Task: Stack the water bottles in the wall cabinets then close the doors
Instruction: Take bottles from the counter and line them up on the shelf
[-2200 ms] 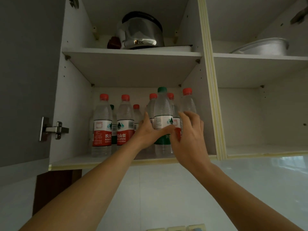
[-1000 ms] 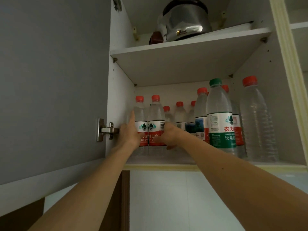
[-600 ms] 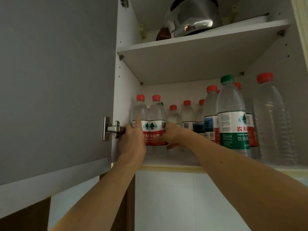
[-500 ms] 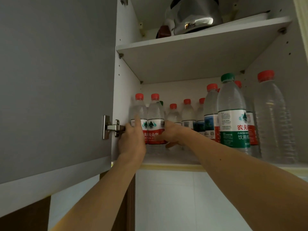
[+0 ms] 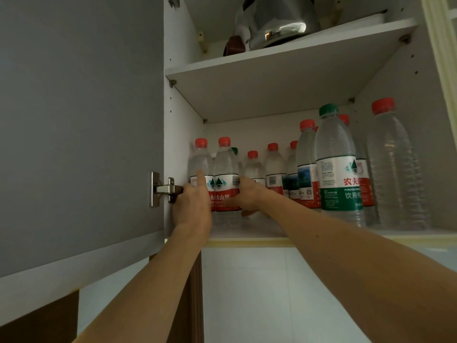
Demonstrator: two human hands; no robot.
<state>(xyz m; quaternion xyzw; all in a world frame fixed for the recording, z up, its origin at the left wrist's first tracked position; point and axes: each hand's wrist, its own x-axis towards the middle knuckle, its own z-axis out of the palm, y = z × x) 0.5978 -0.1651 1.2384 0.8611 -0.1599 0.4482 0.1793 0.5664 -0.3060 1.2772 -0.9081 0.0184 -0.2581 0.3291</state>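
Red caps line the lower shelf (image 5: 247, 232) of the open wall cabinet, and in the head view, the only one we have, both hands are up at its left end. Two red-labelled water bottles (image 5: 226, 179) stand upright side by side against the left wall of the cabinet, long axes vertical, close to the shelf's front edge. The left hand (image 5: 191, 206) sits directly in front of the leftmost one, index finger pointing straight up along its label, the other fingers loosely extended, so it reads as pressing or steadying rather than wrapping. The right hand (image 5: 247, 198) comes in from the right, arm angled across the shelf front, its fingers curling round the right flank of the second bottle; how tightly it holds I cannot tell. Both hands are already on the pair, so the likely move is a short push back or leftward, squaring them up. Behind them more red-capped bottles run along the back wall, and toward the right front corner stands a taller green-capped bottle (image 5: 338, 169) with a clear unlabelled bottle (image 5: 395, 169) just beside it. The grey door (image 5: 74, 120) hangs wide open on its hinge (image 5: 163, 189), right by the left wrist; closing is not yet begun. A steel kettle (image 5: 279, 21) sits on the upper shelf.
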